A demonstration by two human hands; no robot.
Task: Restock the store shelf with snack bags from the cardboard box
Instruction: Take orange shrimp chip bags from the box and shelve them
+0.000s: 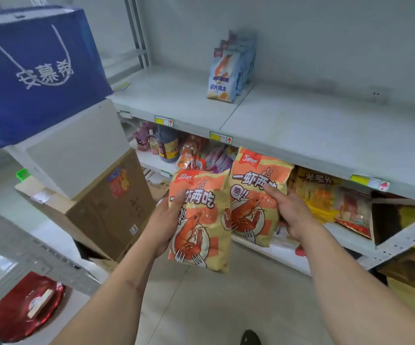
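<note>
Two shrimp bags gripped: left hand w/ one, right hand w/ other.

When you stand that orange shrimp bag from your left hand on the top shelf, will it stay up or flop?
The orange shrimp bag looks puffed and light: the left hand holds it by one edge without sag. It would likely stand, since the blue-white bags stand upright on the top shelf. Its glossy film may slide if nudged.

We count two orange shrimp bags, three blue bags, one cardboard box, two hands.
</note>
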